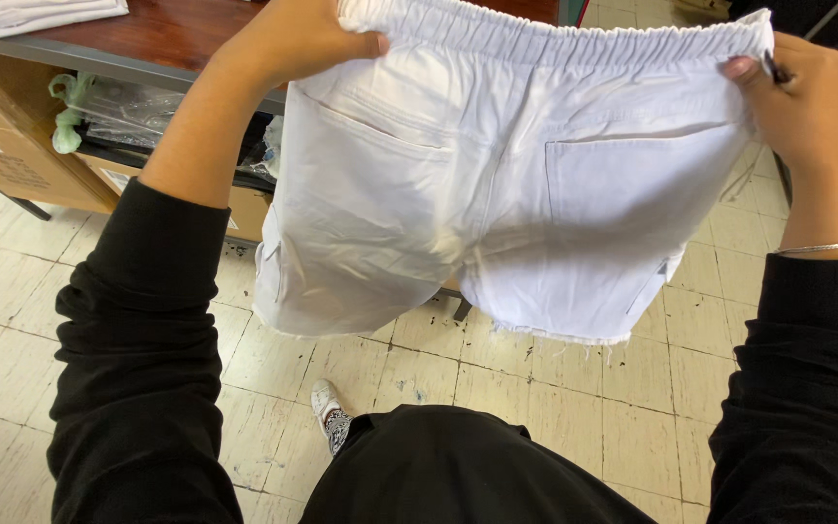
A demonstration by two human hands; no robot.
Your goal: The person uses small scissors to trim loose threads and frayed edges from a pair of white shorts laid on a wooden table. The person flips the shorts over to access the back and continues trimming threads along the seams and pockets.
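A pair of white shorts point(497, 204) with an elastic waistband, back pockets and frayed hems hangs in the air in front of me. My left hand point(293, 44) grips the waistband at its left end. My right hand point(797, 107) pinches the waistband at its right end and also holds a thin dark object between its fingers. Both arms wear black sleeves, and a thin bracelet point(821, 247) circles my right wrist. The shorts hang spread out flat, back side toward me.
A brown-topped table point(147, 34) stands at the upper left with folded white cloth point(21, 15) on it. Cardboard boxes point(12, 146) and clear plastic bags point(118, 112) sit beneath it. Below is a worn tile floor point(555, 408), with my shoe point(327, 408) on it.
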